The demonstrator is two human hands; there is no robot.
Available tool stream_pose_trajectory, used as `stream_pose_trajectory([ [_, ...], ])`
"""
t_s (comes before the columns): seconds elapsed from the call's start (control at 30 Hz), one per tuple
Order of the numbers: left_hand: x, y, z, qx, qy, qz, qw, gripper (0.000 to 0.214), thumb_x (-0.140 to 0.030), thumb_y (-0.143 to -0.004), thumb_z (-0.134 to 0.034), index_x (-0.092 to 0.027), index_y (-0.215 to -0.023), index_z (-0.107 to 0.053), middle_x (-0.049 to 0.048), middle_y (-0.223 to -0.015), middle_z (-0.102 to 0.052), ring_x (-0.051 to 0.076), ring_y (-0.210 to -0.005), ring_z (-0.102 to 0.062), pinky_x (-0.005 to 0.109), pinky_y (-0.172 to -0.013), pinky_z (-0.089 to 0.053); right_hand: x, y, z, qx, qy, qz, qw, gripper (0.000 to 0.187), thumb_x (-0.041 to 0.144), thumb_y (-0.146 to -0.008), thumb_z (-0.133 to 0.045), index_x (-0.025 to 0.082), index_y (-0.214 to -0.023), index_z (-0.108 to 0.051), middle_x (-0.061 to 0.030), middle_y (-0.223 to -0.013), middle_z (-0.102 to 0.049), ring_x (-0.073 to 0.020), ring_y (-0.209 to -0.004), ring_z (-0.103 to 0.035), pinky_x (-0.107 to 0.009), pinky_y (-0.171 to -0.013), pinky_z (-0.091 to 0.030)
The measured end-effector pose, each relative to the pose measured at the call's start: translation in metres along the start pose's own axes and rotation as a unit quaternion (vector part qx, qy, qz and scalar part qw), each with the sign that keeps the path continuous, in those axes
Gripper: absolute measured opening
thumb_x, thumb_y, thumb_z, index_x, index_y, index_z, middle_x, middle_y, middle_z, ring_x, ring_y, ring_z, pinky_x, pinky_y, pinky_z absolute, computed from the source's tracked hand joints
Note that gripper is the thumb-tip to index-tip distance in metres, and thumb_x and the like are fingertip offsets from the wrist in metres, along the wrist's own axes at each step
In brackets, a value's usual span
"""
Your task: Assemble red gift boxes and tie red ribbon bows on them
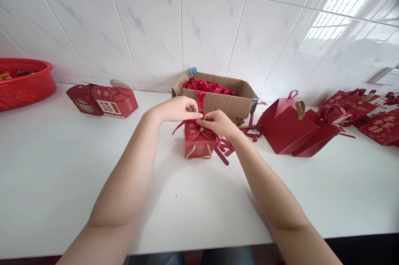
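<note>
So the red gift box (199, 143) sits just in front of the cardboard box (226, 105), right under the left hand (178, 109) and right hand (217, 123), fingers together pinching the ribbon (201, 101), right one looking a touch closer.

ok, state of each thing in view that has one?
Red gift box: upright, top folded over
Left hand: pinching red ribbon
Right hand: pinching red ribbon
Red ribbon: held at box top; tied or not unclear
Cardboard box: open, ribbons heaped inside
Red basin: open-topped
Two left boxes: standing
Straps: lying loose
</note>
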State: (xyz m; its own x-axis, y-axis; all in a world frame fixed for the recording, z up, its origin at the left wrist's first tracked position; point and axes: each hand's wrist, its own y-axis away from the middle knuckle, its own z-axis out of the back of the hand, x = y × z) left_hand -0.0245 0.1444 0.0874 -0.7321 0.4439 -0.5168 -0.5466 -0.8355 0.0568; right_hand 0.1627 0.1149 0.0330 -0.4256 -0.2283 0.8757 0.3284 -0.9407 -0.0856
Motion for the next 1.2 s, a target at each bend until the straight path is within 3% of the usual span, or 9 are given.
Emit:
stream_pose_trajectory([
  [0.17,0.007,-0.004,-0.002,0.066,0.067,-0.019,0.995,0.039,-0.044,-0.073,-0.066,-0.023,-0.104,-0.057,0.0058,-0.112,-0.069,0.021,-0.097,-0.065,0.03,-0.079,-0.05,-0.001,-0.001,0.0,0.005,0.013,0.007,1.0,0.039,0.05,-0.075,-0.066,0.015,-0.058,-0.064,0.0022,-0.051,-0.055,-0.0056,-0.046,-0.036,-0.023,-0.048,-0.029],
  [0.23,0.011,-0.007,-0.004,0.06,0.078,-0.032,0.995,0.036,-0.04,-0.071,-0.068,-0.021,-0.1,-0.057,0.0069,-0.106,-0.069,0.021,-0.094,-0.065,0.031,-0.077,-0.05,-0.002,-0.001,-0.001,0.0,0.005,0.005,1.0,0.035,0.046,-0.077,-0.064,0.015,-0.061,-0.062,0.0009,-0.056,-0.06,-0.0063,-0.048,-0.041,-0.023,-0.05,-0.032],
  [0.33,0.015,-0.01,-0.005,0.042,0.099,-0.052,0.993,0.031,-0.031,-0.069,-0.069,-0.02,-0.094,-0.055,0.0059,-0.095,-0.067,0.019,-0.085,-0.064,0.03,-0.071,-0.051,-0.005,-0.002,-0.003,-0.01,-0.026,0.002,1.0,0.026,0.042,-0.077,-0.065,0.018,-0.082,-0.056,0.0002,-0.065,-0.067,-0.0091,-0.054,-0.051,-0.022,-0.051,-0.036],
  [0.4,0.016,-0.011,-0.006,0.035,0.109,-0.057,0.992,0.029,-0.027,-0.069,-0.069,-0.02,-0.092,-0.054,0.0052,-0.091,-0.065,0.018,-0.082,-0.063,0.03,-0.069,-0.051,-0.008,-0.003,-0.004,-0.021,-0.042,-0.003,0.999,0.034,0.04,-0.075,-0.067,0.021,-0.094,-0.046,0.0018,-0.066,-0.068,-0.0099,-0.053,-0.053,-0.021,-0.05,-0.036],
  [0.57,0.013,-0.009,-0.005,0.042,0.11,-0.036,0.992,0.032,-0.025,-0.068,-0.068,-0.02,-0.097,-0.053,0.0061,-0.098,-0.067,0.02,-0.087,-0.065,0.031,-0.069,-0.051,-0.014,-0.006,-0.007,-0.048,-0.062,0.014,0.997,0.041,0.037,-0.074,-0.067,0.025,-0.094,-0.033,0.0062,-0.062,-0.067,-0.0078,-0.045,-0.049,-0.019,-0.048,-0.034],
  [0.77,0.007,-0.006,-0.004,0.056,0.096,-0.004,0.994,0.036,-0.022,-0.069,-0.063,-0.022,-0.103,-0.052,0.0056,-0.11,-0.07,0.021,-0.099,-0.067,0.032,-0.08,-0.051,-0.011,-0.006,-0.008,-0.051,-0.036,0.025,0.998,0.029,0.037,-0.075,-0.068,0.023,-0.084,-0.044,0.0034,-0.06,-0.067,-0.01,-0.049,-0.053,-0.02,-0.048,-0.036],
  [0.93,0.005,-0.005,-0.004,0.057,0.07,-0.002,0.996,0.036,-0.022,-0.07,-0.06,-0.024,-0.105,-0.049,0.0036,-0.11,-0.071,0.021,-0.096,-0.067,0.031,-0.076,-0.049,-0.006,-0.005,-0.008,-0.068,-0.008,-0.002,0.998,0.024,0.039,-0.073,-0.071,0.019,-0.074,-0.058,-0.0017,-0.064,-0.07,-0.0119,-0.057,-0.06,-0.023,-0.055,-0.042],
  [1.1,0.006,-0.007,-0.007,0.073,0.065,-0.012,0.995,0.043,-0.028,-0.068,-0.065,-0.023,-0.107,-0.048,0.0041,-0.106,-0.072,0.022,-0.094,-0.067,0.03,-0.072,-0.048,-0.006,-0.004,-0.008,-0.073,-0.021,-0.012,0.997,0.026,0.041,-0.072,-0.071,0.017,-0.068,-0.066,-0.0033,-0.063,-0.068,-0.0117,-0.056,-0.057,-0.024,-0.053,-0.041],
  [1.2,0.004,-0.009,-0.01,0.05,0.057,-0.017,0.997,0.042,-0.034,-0.068,-0.068,-0.023,-0.103,-0.048,0.0043,-0.101,-0.073,0.022,-0.088,-0.067,0.029,-0.067,-0.046,-0.005,-0.004,-0.008,-0.089,-0.053,-0.021,0.994,0.024,0.04,-0.072,-0.071,0.016,-0.066,-0.069,-0.0031,-0.062,-0.067,-0.0102,-0.053,-0.052,-0.024,-0.051,-0.039],
])
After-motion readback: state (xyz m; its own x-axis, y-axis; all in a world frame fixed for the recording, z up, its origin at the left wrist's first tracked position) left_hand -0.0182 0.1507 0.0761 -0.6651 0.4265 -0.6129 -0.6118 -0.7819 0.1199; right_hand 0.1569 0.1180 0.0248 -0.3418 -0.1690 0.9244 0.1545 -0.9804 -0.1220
